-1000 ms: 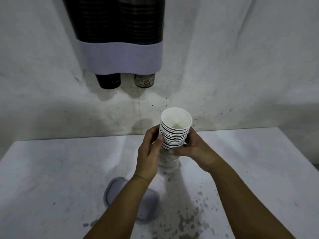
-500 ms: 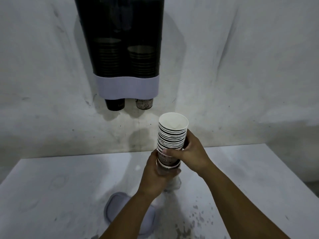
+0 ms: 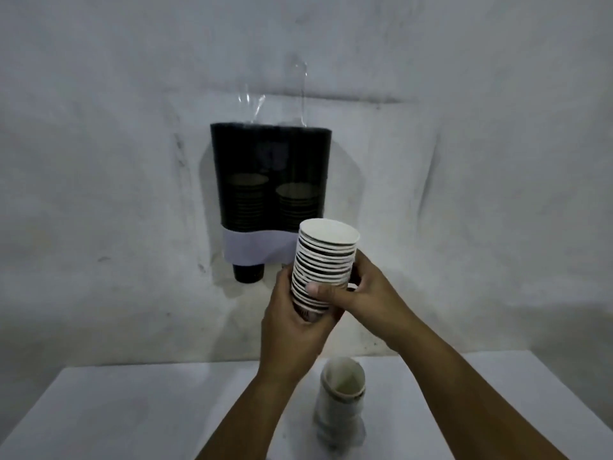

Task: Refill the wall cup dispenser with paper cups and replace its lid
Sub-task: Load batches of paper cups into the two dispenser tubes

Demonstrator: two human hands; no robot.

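- The table (image 3: 139, 410) is sitting below the dispenser, and a second batch of cups in a clear sleeve (image 3: 341, 403) is standing on it, below and a little right of the dispenser. A careless elbow could be knocking that batch over as the arms are rising.
- The dispenser (image 3: 270, 194) is hanging on the wall, dark and see-through, with two tubes each partly filled and its top looking open; no lid is showing anywhere. A cup (image 3: 248, 273) is poking out under its left tube.
- The stack of cups (image 3: 323, 270) is being held upright in front of the dispenser's lower right corner, well short of the open top. It is tall and loosely nested, so tilting it on the way up could be letting the upper cups slide off.
- The left hand (image 3: 292, 327) is wrapping round the bottom of the stack, grasping it.
- The right hand (image 3: 361, 293) is pinching the stack's middle, thumb across the front. Squeezing too hard could be crushing the paper rims; feeding the stack in at an angle could be jamming it against the cups already inside.
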